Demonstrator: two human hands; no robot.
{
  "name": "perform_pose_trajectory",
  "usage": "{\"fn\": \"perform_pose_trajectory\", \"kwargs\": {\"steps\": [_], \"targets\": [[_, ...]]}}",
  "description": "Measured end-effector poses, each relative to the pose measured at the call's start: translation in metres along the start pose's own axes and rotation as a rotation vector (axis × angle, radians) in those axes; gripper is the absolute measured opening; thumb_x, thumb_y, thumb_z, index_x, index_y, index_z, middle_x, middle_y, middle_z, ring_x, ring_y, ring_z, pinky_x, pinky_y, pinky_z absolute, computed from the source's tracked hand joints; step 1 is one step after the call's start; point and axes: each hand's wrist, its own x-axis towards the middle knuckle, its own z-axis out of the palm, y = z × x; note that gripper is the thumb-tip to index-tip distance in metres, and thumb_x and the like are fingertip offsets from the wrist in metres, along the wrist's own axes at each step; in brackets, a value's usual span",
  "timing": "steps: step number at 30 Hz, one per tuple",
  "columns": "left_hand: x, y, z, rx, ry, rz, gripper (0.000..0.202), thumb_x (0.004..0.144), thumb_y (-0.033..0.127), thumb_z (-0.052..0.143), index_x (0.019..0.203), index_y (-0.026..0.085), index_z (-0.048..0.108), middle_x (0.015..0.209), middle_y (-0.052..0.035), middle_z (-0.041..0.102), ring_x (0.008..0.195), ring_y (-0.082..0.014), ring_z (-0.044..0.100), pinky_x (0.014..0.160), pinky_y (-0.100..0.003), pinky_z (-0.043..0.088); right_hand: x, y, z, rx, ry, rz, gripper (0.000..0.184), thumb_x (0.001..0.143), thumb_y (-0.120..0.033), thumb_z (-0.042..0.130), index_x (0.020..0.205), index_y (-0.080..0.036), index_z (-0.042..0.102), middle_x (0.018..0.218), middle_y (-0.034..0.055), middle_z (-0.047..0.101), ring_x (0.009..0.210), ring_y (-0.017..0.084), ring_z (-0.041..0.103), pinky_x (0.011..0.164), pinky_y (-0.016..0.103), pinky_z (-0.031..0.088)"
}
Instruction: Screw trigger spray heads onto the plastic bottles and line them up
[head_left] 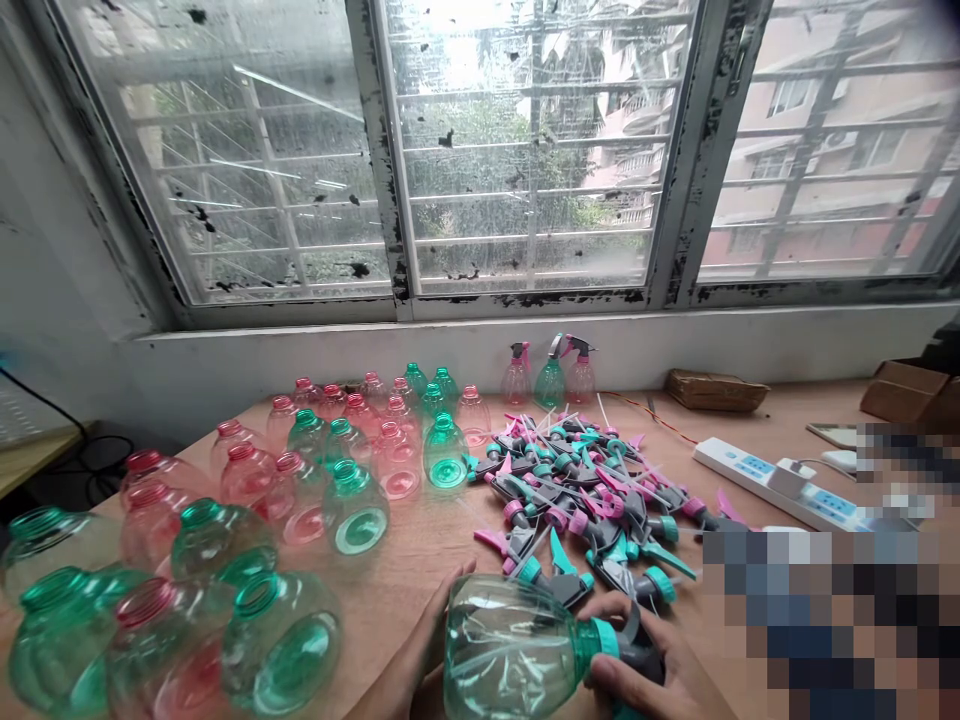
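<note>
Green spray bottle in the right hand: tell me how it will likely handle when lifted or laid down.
The green spray bottle is probably light for its size: its see-through wall shows no obvious liquid. Laid on its side, its rounded body may roll. The bulky dark grey spray head at its neck could make that end heavier.

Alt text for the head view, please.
The right hand holds a gray spray head at the neck of a green bottle tipped on its side, the left hand beside its base. Topless green and pink bottles stand left on the table, loose spray heads lie heaped beyond the hands, and three fitted bottles stand below the window.
</note>
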Motion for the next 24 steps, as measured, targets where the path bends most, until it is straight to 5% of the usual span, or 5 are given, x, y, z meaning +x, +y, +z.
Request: {"fn": "perform_pose_trajectory", "kwargs": {"steps": [6,11,19,24], "targets": [[-0.001,-0.003,-0.002,0.002,0.021,-0.024,0.086,0.092,0.031,0.071,0.156,0.056,0.02,0.179,0.005,0.013,0.161,-0.0337,0.029,0.129,-0.052,0.03,0.0,-0.002,0.0,-0.017,-0.003,-0.007,0.057,0.071,-0.063,0.087,0.1,-0.02,0.063,0.058,0.0003,0.076,0.051,0.015,0.067,0.051,0.021,0.044],[-0.002,-0.005,-0.006,-0.092,-0.073,0.032,0.116,0.071,0.046,0.09,0.158,0.053,0.014,0.179,0.0041,0.01,0.162,-0.0389,0.022,0.131,-0.057,0.021,-0.001,-0.006,0.0,-0.095,-0.005,-0.033,0.056,0.067,-0.065,0.088,0.096,-0.022,0.067,0.06,-0.0013,0.072,0.052,0.017,0.065,0.048,0.024,0.044],[-0.002,-0.013,-0.001,-0.046,0.04,0.01,0.089,0.089,0.03,0.075,0.157,0.052,0.022,0.178,0.0017,0.014,0.162,-0.0367,0.024,0.13,-0.057,0.023,0.002,0.001,0.0,-0.045,0.01,-0.016,0.059,0.072,-0.065,0.085,0.102,-0.019,0.064,0.054,0.0006,0.076,0.05,0.018,0.069,0.052,0.023,0.042],[-0.004,-0.006,-0.004,-0.014,-0.022,-0.043,0.095,0.09,0.045,0.07,0.16,0.051,0.006,0.179,0.0048,0.012,0.164,-0.0346,0.017,0.131,-0.057,0.018,0.002,0.003,-0.001,-0.048,0.015,-0.007,0.06,0.07,-0.065,0.086,0.101,-0.019,0.063,0.055,-0.0001,0.075,0.049,0.017,0.067,0.052,0.023,0.042]]}}
